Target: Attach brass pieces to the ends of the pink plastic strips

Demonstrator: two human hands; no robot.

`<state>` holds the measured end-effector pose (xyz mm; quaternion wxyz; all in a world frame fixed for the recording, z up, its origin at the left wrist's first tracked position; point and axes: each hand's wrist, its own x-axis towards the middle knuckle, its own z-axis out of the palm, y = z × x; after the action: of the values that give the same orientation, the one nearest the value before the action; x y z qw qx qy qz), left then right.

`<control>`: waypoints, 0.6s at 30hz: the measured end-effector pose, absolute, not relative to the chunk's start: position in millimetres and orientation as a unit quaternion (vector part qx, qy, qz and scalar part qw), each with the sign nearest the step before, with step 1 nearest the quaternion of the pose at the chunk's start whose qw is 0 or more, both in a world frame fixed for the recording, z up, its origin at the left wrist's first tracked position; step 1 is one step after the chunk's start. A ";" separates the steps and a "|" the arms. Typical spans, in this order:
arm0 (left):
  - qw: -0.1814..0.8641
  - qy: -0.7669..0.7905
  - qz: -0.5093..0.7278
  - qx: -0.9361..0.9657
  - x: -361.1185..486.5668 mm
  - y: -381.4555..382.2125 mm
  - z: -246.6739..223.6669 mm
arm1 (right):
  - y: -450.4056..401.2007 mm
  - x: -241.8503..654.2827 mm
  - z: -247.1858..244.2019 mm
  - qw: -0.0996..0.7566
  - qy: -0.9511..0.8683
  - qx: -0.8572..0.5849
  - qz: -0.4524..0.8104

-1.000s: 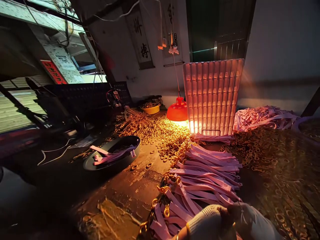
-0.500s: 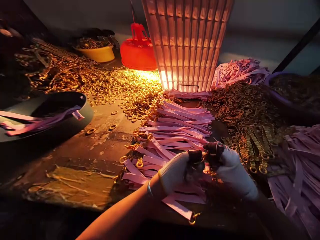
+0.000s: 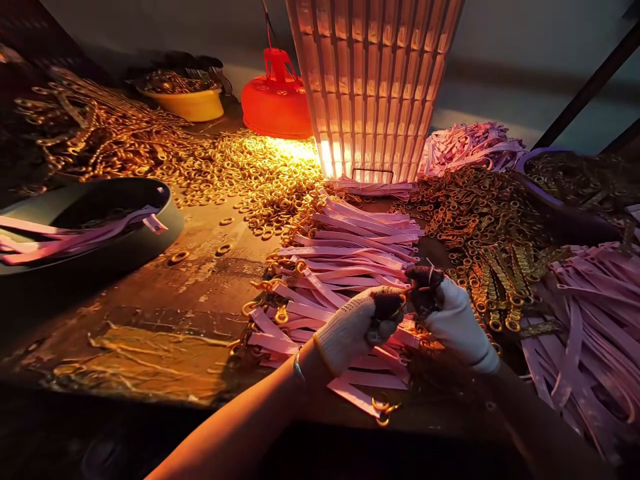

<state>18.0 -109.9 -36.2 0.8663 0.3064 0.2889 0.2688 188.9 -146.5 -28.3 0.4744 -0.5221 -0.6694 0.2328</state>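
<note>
Gloved in white with dark fingertips, my left hand (image 3: 363,323) is closed in a pinch, and a small gold metal piece (image 3: 403,300) shows at its fingertips. My right hand (image 3: 453,317), gloved the same way, meets it there with its fingers pressed together; what lies between them is mostly hidden. Under and behind both hands spreads a row of pink straps (image 3: 350,270), many with gold rings or hooks at their left ends. One pink strap (image 3: 354,398) near the table's front edge ends in a gold clasp (image 3: 385,410).
Loose gold rings (image 3: 260,193) are heaped beneath a red lamp (image 3: 277,107). A ribbed panel (image 3: 375,87) stands behind the straps. Gold clasps (image 3: 480,213) and more pink straps (image 3: 595,333) lie to the right. A dark basin (image 3: 173,223) and a yellow bowl (image 3: 200,105) stand left.
Both hands have risen slightly and stay together at the fingertips. The left hand's blur has cleared, and a gold piece shows there. The view has shifted a little.
</note>
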 end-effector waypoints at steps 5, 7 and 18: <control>0.875 0.272 0.256 0.309 16.2 -109.4 -29.3 | -142.5 189.3 -29.5 0.461 -0.681 -0.525 0.221; 0.878 0.264 0.261 0.303 15.3 -108.4 -31.3 | -141.8 189.4 -30.2 0.446 -0.696 -0.524 0.205; 0.900 0.306 0.263 0.163 13.6 -106.7 -52.9 | -142.7 187.6 -26.3 0.435 -0.756 -0.452 0.185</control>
<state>13.6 -106.7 -52.9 0.9002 0.1631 0.3060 0.2634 187.6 -142.7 -26.3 0.4349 -0.4520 -0.7564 0.1855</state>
